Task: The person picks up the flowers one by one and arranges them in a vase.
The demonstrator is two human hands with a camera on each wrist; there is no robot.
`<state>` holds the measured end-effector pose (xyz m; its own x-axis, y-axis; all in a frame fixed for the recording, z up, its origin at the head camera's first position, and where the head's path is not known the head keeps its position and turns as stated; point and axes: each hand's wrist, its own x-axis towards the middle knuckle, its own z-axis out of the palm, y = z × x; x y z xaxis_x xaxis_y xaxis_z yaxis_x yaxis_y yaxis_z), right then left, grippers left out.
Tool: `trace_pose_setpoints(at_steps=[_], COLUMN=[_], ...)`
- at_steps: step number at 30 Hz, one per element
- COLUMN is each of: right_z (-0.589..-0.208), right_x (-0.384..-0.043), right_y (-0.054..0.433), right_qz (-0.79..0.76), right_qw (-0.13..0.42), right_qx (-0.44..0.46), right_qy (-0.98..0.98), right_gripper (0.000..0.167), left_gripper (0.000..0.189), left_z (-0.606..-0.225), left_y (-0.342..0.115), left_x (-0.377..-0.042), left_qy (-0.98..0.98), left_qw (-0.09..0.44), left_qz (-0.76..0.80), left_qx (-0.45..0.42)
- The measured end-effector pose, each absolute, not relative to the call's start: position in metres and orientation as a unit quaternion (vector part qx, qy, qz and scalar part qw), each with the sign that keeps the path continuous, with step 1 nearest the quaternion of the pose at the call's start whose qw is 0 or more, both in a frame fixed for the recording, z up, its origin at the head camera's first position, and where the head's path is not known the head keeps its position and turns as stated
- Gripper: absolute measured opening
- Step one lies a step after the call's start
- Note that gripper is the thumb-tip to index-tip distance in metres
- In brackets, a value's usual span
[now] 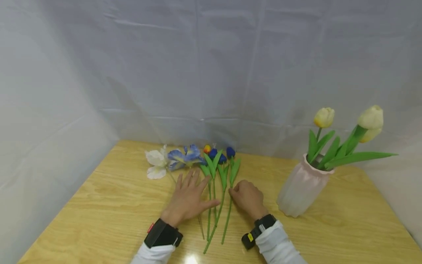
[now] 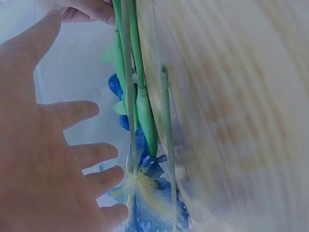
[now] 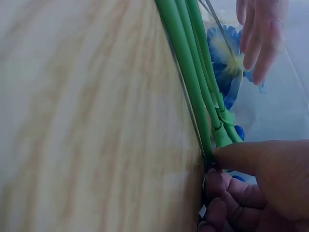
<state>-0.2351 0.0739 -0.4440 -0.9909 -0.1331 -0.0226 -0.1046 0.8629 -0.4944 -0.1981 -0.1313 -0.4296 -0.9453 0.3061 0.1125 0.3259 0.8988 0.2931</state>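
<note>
My right hand point(image 1: 248, 198) pinches the green stem of the rightmost blue tulip point(image 1: 230, 152) between thumb and curled fingers. In the right wrist view, that stem point(image 3: 186, 67) runs down to the thumb tip, beside other green stems. Spread flat, my left hand point(image 1: 189, 200) hovers over or lightly touches the stems to the left; contact is unclear. Its straight fingers point(image 2: 96, 154) hold nothing in the left wrist view. Beyond its fingertips lie a blue iris-like flower point(image 1: 186, 157) and a white flower point(image 1: 156, 163). A red-and-yellow tulip point(image 1: 207, 149) lies among the blue ones.
On the right of the wooden table point(image 1: 108, 205) stands a pale pink and white vase point(image 1: 301, 190), holding cream tulips point(image 1: 370, 119) with long green leaves reaching right. A grey-white sheet point(image 1: 224, 73) hangs behind the table's far edge.
</note>
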Motion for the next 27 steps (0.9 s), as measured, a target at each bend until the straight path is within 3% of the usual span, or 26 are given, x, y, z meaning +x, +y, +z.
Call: trace_pose_setpoints(at_steps=[14,20,23,27], right_z=[-0.442,-0.430,-0.416,-0.402], right_x=[-0.230,-0.221,-0.216,-0.213], right_y=[0.087,0.097,0.098,0.100], right_qz=[-0.281,-0.342,-0.361,-0.373], right_qw=[0.017,-0.061,-0.096,-0.103], right_qx=[-0.055,-0.058,-0.063,-0.075], right_qy=[0.958,0.936,0.925,0.919], right_gripper=[0.036,0.011,0.010,0.011], left_gripper=[0.081,0.083,0.084,0.086], left_z=[-0.426,-0.418,-0.413,-0.410], left_y=[-0.125,-0.124,-0.124,-0.124], left_x=[-0.193,-0.191,-0.190,-0.189], left_qy=[-0.968,-0.966,-0.963,-0.962], left_qw=[0.047,0.078,0.097,0.105], left_qz=[-0.169,-0.163,-0.155,-0.149], left_qx=[-0.177,-0.187,-0.197,-0.204])
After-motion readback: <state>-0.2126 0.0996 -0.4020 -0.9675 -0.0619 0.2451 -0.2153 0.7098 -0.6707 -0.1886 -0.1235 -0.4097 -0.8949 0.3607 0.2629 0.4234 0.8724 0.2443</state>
